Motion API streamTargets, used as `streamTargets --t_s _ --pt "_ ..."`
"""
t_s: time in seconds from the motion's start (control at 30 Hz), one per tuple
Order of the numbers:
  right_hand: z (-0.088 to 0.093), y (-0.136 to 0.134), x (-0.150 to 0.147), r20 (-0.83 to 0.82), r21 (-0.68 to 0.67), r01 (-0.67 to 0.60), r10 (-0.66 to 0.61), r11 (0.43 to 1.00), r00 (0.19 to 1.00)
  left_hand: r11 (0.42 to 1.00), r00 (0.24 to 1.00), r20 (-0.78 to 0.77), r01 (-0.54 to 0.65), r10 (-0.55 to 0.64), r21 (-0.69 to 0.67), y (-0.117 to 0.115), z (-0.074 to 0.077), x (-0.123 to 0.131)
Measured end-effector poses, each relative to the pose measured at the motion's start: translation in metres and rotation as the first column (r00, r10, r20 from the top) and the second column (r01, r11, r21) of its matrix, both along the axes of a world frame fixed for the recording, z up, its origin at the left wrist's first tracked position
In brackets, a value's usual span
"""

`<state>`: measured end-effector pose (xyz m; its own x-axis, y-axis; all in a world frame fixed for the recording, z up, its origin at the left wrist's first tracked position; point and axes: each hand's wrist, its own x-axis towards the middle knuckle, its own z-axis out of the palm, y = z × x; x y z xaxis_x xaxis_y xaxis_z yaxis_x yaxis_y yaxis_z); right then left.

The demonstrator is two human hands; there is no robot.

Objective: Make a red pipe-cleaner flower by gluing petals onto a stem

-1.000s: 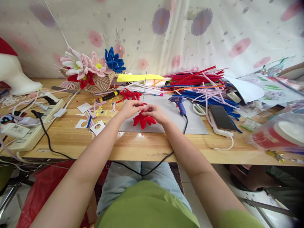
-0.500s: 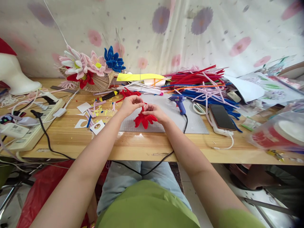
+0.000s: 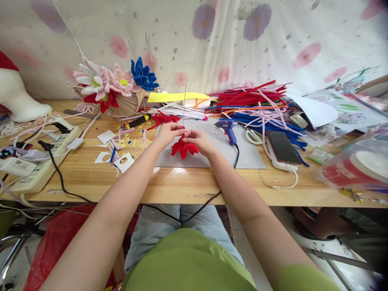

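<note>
A red pipe-cleaner flower (image 3: 183,149) hangs petals down above the grey cutting mat (image 3: 248,155). Its base is pinched between the thumb and fingers of my right hand (image 3: 199,141). My left hand (image 3: 168,134) is closed just above, fingertips together at the thin stem wire (image 3: 184,101) that rises upright from the flower. The exact grip at the fingertips is partly hidden. Behind my left hand lies another red fuzzy flower piece (image 3: 164,118). To the right on the mat rests a blue glue gun (image 3: 228,130), its black cord running toward me.
At the back lie piles of red pipe cleaners (image 3: 248,97) and blue ones (image 3: 263,123). A phone (image 3: 283,147) and scissors (image 3: 253,136) are on the right. Finished flowers (image 3: 121,83), white card scraps (image 3: 124,161) and a power strip (image 3: 45,161) occupy the left.
The red flower has risen slightly in my hands and its wire now leans a little to the right instead of left. My left fingers have shifted slightly right, closer to the right hand.
</note>
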<state>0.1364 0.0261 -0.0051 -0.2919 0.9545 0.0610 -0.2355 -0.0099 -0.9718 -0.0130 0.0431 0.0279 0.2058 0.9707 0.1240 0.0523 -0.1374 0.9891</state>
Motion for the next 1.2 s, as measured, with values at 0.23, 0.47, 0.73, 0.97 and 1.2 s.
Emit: streamTargets --t_s 0.23,0.47,0.73,0.97,1.2 --pt "0.0 -0.002 0.007 0.025 -0.008 -0.203 0.203 0.979 0.979 0.999 0.999 -0.012 -0.047 0.047 -0.015 -0.003 0.001 -0.001" --pt "-0.003 0.001 0.006 0.011 -0.032 -0.181 0.182 0.983 0.983 0.992 0.993 0.064 -0.097 0.102 -0.079 -0.004 0.003 0.006" --pt "-0.007 0.002 0.005 -0.022 -0.112 -0.115 0.113 0.987 0.993 0.983 0.998 0.056 -0.021 0.032 -0.18 -0.006 0.0 0.004" --pt "-0.005 0.001 0.006 -0.036 -0.052 -0.114 0.112 0.992 0.993 0.985 1.0 -0.031 -0.007 0.002 -0.175 -0.014 0.005 0.003" --pt "-0.008 0.002 0.01 0.013 0.007 -0.231 0.231 0.973 0.973 0.988 0.98 -0.135 -0.149 0.144 -0.033 -0.016 0.009 0.006"
